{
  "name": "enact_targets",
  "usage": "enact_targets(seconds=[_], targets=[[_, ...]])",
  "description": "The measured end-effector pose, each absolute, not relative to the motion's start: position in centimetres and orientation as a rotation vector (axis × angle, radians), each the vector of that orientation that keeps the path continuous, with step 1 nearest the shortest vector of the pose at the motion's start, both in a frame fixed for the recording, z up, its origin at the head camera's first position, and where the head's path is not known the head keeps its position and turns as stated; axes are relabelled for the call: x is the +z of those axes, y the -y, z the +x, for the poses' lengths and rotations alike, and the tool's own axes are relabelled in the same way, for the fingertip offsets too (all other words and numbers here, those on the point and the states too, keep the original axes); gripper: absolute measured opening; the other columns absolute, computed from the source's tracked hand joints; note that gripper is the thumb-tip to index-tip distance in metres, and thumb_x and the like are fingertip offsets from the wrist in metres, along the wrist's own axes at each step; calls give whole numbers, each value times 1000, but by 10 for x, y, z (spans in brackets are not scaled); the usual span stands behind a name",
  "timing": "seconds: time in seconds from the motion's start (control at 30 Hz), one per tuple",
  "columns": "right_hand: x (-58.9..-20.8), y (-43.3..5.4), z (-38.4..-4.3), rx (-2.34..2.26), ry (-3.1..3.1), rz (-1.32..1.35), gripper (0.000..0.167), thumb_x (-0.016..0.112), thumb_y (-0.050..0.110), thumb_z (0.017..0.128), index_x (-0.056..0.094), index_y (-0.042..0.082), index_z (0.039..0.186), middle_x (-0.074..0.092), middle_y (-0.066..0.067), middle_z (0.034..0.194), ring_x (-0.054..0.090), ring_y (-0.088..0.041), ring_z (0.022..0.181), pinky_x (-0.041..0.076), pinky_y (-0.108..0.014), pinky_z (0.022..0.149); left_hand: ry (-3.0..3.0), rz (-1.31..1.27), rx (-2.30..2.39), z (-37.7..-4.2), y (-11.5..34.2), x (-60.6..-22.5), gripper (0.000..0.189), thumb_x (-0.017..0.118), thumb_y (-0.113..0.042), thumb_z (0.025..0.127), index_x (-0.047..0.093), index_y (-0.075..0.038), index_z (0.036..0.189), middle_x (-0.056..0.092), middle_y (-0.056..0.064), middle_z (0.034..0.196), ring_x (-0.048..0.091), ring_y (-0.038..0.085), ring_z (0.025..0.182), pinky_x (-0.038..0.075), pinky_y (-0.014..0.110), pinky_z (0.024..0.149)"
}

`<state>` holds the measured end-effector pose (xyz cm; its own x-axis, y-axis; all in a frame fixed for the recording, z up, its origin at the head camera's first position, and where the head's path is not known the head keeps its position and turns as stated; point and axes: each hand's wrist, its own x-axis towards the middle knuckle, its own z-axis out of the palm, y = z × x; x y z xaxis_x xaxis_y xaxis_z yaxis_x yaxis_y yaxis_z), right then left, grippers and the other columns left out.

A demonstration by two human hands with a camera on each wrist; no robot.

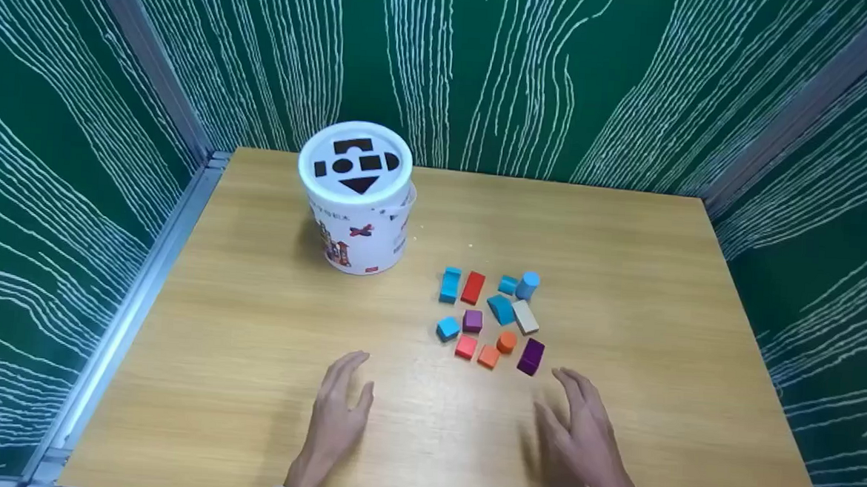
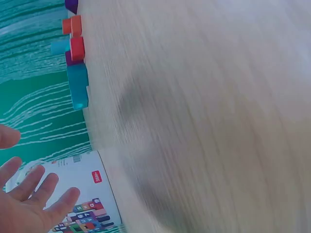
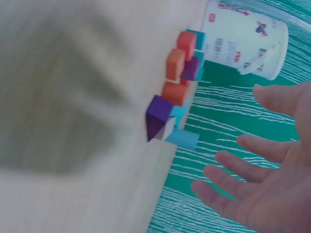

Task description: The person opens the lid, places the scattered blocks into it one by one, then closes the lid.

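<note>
Over the near part of the table my left hand [image 1: 337, 416] hovers with fingers loosely extended, holding nothing. My right hand [image 1: 586, 437] is likewise relaxed, its fingertips just short of a dark purple block [image 1: 531, 357]. Several small blocks lie grouped beyond the hands: a red cube [image 1: 466, 347], an orange block [image 1: 488, 356], an orange cylinder [image 1: 506, 342], a purple cube [image 1: 472, 320], a blue cube [image 1: 447, 328], a red oblong [image 1: 473, 287], a light wooden block [image 1: 525, 317] and an upright blue cylinder [image 1: 527, 285]. Neither hand touches a block.
A white bucket [image 1: 363, 240] with a handle stands at the back left of the wooden table [image 1: 624, 283]. Its lid [image 1: 311, 164] has several shaped holes. Green walls [image 1: 442, 73] with white wavy lines enclose the back and sides, and a metal rail [image 1: 127, 287] runs along the left.
</note>
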<state>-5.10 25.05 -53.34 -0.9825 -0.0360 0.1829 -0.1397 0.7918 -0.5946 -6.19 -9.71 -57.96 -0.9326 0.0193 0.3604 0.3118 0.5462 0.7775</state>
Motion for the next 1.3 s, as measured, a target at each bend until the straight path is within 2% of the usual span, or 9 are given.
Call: enact_targets(seconds=[0.2,0.33,0.53,0.77,0.97,1.13,1.3], targets=[[-514,-239,-69,981,2814,161,52,69,18,86,50,1,131,46,-20,131,46,-37,120,42,-56,94,2416,-245,-1410,-70,100,-580,41,63,-1,86,55,-2,126,53,11,128,47,30,122,41,45,101],[-497,-232,-80,999,2859,120,53,65,28,89,47,5,134,44,-18,135,42,-37,124,39,-58,97,2409,-232,-1447,-75,98,-580,40,64,-3,86,56,-4,125,53,8,128,47,27,123,41,44,101],[-475,-219,-100,1045,2804,213,55,62,37,90,47,8,134,46,-16,135,45,-36,123,41,-58,96,2311,-268,-1481,-89,97,-581,40,66,1,83,56,0,122,56,11,123,50,30,118,45,51,94],[-455,-203,-127,1067,2708,397,52,67,23,88,48,8,134,47,-15,133,48,-32,119,44,-53,95,2275,-307,-1523,-107,96,-579,40,67,1,82,57,-1,121,57,11,120,53,29,114,47,53,89],[-437,-184,-156,975,2715,477,51,64,30,89,48,10,134,47,-11,132,53,-28,109,49,-47,89,2209,-268,-1489,-125,100,-572,40,68,3,79,58,-1,118,59,12,117,54,27,112,48,51,88],[-424,-168,-178,962,2731,525,51,64,26,90,47,10,135,46,-9,132,50,-27,112,47,-46,93,2177,-176,-1509,-144,109,-567,40,68,4,78,59,1,118,60,13,116,54,26,111,47,51,90],[-410,-150,-195,967,2755,557,50,63,29,90,47,11,135,48,-8,130,49,-25,115,45,-45,96,2182,-87,-1549,-160,117,-569,40,68,3,78,59,2,117,60,18,115,53,31,110,46,54,90]])
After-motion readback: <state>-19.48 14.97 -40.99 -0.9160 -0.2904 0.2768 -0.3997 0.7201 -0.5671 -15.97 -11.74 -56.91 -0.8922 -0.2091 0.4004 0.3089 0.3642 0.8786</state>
